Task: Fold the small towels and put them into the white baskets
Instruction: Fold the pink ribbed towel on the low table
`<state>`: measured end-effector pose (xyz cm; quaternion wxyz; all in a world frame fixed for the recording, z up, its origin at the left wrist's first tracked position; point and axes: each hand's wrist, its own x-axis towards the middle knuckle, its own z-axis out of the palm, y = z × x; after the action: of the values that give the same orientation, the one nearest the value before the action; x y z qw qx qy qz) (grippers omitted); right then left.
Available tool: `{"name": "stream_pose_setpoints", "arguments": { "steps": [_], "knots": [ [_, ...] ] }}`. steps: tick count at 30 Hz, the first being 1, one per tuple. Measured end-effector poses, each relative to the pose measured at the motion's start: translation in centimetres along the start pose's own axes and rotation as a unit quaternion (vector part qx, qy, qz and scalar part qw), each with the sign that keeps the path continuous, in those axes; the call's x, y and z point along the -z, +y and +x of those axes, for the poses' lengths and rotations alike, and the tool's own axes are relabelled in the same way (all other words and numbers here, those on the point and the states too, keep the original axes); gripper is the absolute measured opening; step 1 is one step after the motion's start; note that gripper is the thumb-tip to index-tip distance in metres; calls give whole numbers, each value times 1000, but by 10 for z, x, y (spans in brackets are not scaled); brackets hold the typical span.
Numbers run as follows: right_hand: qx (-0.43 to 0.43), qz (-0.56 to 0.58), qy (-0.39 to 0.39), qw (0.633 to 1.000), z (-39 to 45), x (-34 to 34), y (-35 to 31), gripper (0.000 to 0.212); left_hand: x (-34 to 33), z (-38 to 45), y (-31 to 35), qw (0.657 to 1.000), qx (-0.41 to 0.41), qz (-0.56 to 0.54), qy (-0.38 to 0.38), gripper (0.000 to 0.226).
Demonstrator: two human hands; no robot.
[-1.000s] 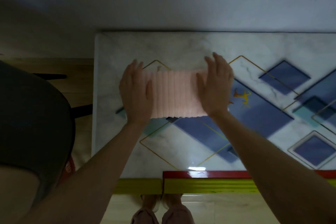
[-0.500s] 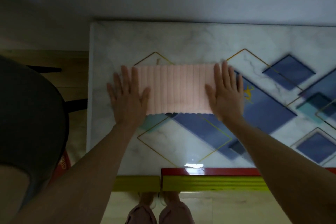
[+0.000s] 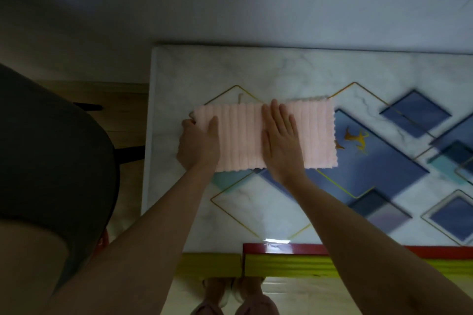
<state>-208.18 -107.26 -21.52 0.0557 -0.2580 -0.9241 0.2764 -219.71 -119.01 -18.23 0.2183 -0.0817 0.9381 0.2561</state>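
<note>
A pink ribbed towel (image 3: 263,135) lies flat as a long strip on the table (image 3: 179,71), in the middle of the frame, its ribs running away from the person. It looks already folded once, judging by the narrow strip and a layered edge at its upper right, though the layers cannot be counted.

The left hand (image 3: 199,143) is at the towel's left end: the thumb lies on top of the cloth and the fingers curl at and under the edge, so it grips that end. The right hand (image 3: 280,140) lies flat, fingers straight and together, pressing down on the towel's middle; it grasps nothing.

This reads as the start of the next fold: the right hand marks the crease line and pins the cloth while the left end is about to be brought over toward the right. So the folding of this towel is partway done, with at least one more fold left.

No white basket shows in the frame, and no other towels, folded or not, so how many are done cannot be told. Placing this towel is still ahead.

At the left edge of the frame is a dark rounded shape, not identifiable. The person's feet (image 3: 230,299) show at the bottom, below the table's red and yellow edge (image 3: 281,261).
</note>
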Motion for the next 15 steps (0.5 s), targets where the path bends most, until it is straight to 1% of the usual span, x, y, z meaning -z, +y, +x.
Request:
{"name": "stream_pose_setpoints", "arguments": {
  "steps": [1,3,5,6,9,12,15],
  "knots": [
    [6,-2,-3,1000,0,1,1,50,0,0,-2,1000,-2,-9,-15,57],
    [11,-18,-6,1000,-1,2,1,50,2,0,-8,994,-8,-95,-58,54],
    [8,-35,-14,999,-5,2,-2,50,7,-3,-15,975,-5,-195,-107,41],
    [8,-41,-20,999,-8,1,-5,51,11,-4,-21,967,-9,-223,-121,33],
    [9,-58,-41,997,-28,-11,-18,53,24,-5,-40,960,-29,-252,-121,16],
    [-11,-81,-37,996,-45,-25,-30,55,34,-5,-55,956,-37,-266,-120,16],
    [-14,-100,-40,994,-44,-26,-33,56,37,-7,-53,952,-40,-275,-126,17]
  ]
}}
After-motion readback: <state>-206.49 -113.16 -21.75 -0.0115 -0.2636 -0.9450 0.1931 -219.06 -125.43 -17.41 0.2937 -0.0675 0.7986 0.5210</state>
